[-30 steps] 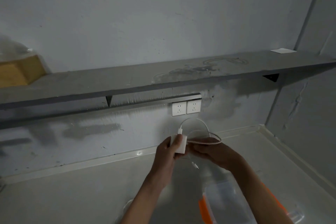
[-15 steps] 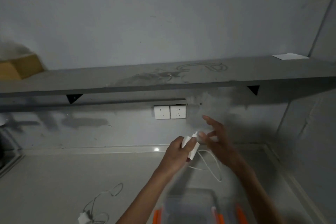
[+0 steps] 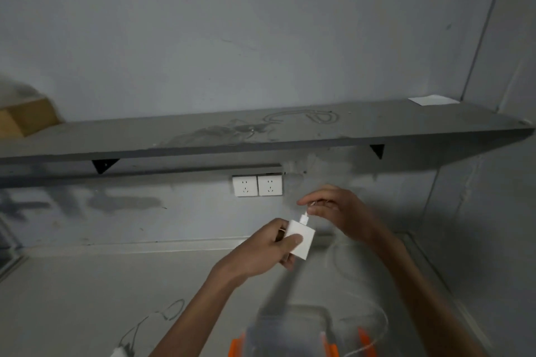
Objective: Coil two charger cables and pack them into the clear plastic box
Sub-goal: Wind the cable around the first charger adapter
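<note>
I see my left hand [image 3: 261, 249] just below the middle of the frame, its forearm rising from the bottom edge, with thumb and curled fingers clamped on the white charger block [image 3: 300, 239]. The block is tilted, its plug end [image 3: 304, 219] pointing up toward my right hand [image 3: 336, 211], which sits slightly higher and to the right, palm turned leftward, fingers bent. Thumb and forefinger look pinched on the white cable [image 3: 374, 324] right at that plug, though blur keeps me from being certain of the contact. From there the cable drops behind my right forearm and loops, faint and smeared, down the lower right of the frame. The clear plastic box [image 3: 293, 327] with orange latches [image 3: 236, 346] lies at the bottom centre, between my forearms, badly blurred. A second charger [image 3: 120, 352] sits at the bottom left edge on the grey counter [image 3: 72, 298], its thin cable [image 3: 156, 319] trailing loosely up and right. Twin wall sockets [image 3: 257, 185] sit above my hands, under a long grey shelf [image 3: 203, 139]; a cardboard box [image 3: 23, 119] is at the shelf's left end, a white paper [image 3: 433, 100] at its right.
</note>
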`<state>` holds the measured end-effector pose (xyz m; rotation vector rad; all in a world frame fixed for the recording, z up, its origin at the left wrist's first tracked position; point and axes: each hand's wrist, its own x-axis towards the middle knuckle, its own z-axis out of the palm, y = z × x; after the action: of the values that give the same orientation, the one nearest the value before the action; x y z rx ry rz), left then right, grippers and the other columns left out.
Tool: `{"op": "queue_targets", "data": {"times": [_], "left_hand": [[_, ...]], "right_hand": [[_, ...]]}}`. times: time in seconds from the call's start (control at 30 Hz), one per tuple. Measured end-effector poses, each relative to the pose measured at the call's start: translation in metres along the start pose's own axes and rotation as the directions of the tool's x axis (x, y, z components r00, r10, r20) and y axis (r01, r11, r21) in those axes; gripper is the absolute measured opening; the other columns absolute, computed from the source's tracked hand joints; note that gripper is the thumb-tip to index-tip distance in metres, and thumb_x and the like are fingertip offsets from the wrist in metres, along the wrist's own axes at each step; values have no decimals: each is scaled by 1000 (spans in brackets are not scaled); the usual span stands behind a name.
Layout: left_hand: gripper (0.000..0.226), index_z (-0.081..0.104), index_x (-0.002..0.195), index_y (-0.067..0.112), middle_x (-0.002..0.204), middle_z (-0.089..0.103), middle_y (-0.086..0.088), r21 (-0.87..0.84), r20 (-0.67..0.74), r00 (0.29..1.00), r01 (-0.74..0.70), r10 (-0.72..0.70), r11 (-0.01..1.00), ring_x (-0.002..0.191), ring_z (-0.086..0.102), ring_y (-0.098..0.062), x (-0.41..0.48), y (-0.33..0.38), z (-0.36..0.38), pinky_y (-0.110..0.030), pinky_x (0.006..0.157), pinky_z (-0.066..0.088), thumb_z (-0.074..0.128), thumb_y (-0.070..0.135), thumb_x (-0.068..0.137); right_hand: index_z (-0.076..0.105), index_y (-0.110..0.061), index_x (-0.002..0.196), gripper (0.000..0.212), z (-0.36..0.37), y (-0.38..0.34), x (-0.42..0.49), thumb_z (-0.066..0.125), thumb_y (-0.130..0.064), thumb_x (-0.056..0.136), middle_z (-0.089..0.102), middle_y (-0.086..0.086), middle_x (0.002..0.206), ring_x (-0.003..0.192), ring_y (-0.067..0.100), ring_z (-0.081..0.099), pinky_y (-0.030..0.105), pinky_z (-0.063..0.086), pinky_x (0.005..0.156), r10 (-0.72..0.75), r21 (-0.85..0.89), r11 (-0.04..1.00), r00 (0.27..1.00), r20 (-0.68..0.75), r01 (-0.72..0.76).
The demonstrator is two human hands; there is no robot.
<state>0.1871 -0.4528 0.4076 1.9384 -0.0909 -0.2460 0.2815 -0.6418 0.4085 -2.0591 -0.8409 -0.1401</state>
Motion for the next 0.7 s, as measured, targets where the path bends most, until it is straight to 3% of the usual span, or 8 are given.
{"op": "queue_targets", "data": {"times": [0.13,0.23,0.37,0.5,0.63,0.7], "left_hand": [[24,54,118,8,99,69,-12,-148,33,996,-74,80,986,85,69,-26,-18,9,-25,-42,92,53,55,19,97],[22,58,118,12,106,69,-14,-213,60,989,-119,135,970,95,70,-27,-27,14,-46,-42,100,51,54,16,97],[23,62,118,12,117,65,-22,-240,54,985,-144,161,960,103,69,-30,-32,19,-57,-43,103,48,51,9,97],[24,62,118,6,109,70,-17,-384,-37,980,-194,195,903,101,71,-28,-34,32,-55,-44,100,51,53,4,96],[24,62,117,3,106,72,-14,-469,-104,977,-215,188,857,104,69,-30,-32,39,-56,-45,98,52,55,4,95],[25,61,119,0,115,69,-19,-536,-101,979,-204,178,819,107,68,-32,-33,42,-54,-45,99,51,55,2,95]], "right_hand": [[75,-29,99,17,3,-24,9,70,-21,84,66,-12,98,92,13,63,21,48,79,-135,0,991,984,-118,135],[74,-16,103,22,11,-36,17,61,-28,90,64,-22,105,100,4,61,15,46,81,-222,-57,975,959,-176,215],[72,-2,92,21,22,-44,24,53,-12,94,69,-18,90,88,-10,61,9,43,79,-103,67,990,966,-235,122],[66,-17,92,23,34,-51,31,44,-16,97,61,-3,77,71,11,55,26,45,65,15,344,937,978,-209,59],[64,-25,104,25,39,-58,33,39,-22,100,47,7,71,62,24,39,31,33,55,65,426,904,980,-190,22],[60,-28,116,28,31,-64,34,37,-18,103,49,1,70,59,18,40,27,35,53,69,423,906,974,-218,30]]}}
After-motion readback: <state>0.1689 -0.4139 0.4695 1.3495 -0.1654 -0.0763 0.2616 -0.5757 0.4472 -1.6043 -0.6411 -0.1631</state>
